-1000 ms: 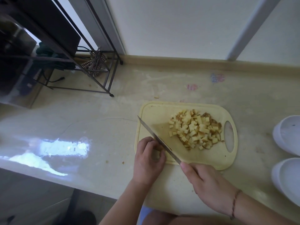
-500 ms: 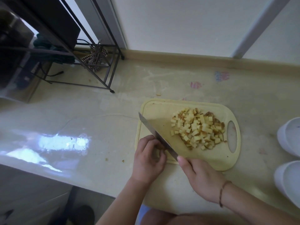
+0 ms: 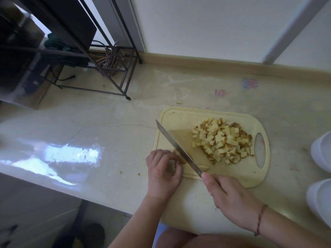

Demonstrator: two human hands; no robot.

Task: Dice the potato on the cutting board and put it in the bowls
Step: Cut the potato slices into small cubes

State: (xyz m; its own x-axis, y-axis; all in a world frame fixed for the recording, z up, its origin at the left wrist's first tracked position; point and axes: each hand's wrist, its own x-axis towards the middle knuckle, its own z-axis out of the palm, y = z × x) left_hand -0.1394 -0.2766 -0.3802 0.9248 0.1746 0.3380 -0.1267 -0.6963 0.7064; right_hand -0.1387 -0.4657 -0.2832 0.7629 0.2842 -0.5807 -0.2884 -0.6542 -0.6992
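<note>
A pale yellow cutting board (image 3: pixel 180 119) lies on the counter with a heap of diced potato (image 3: pixel 223 140) on its right half. At the board's near left corner my left hand (image 3: pixel 163 173) holds down a small remaining potato piece (image 3: pixel 179 155) with curled fingers. My right hand (image 3: pixel 231 196) grips the handle of a long knife (image 3: pixel 177 149), forefinger along the spine. The blade runs diagonally up-left across the potato piece, right beside my left fingertips. A thin slice (image 3: pixel 204 167) lies just right of the blade. Two white bowls (image 3: pixel 321 153) (image 3: pixel 320 201) stand at the right edge.
A black metal rack (image 3: pixel 100 56) with dark items stands at the back left of the counter. The counter's front edge (image 3: pixel 75 192) runs diagonally at lower left, with floor below. Small crumbs (image 3: pixel 138 174) lie left of the board. A wall backs the counter.
The view shifted slightly. The knife has cut through the piece and a thin slice now lies right of the blade; my left hand has drawn back a little along the piece.
</note>
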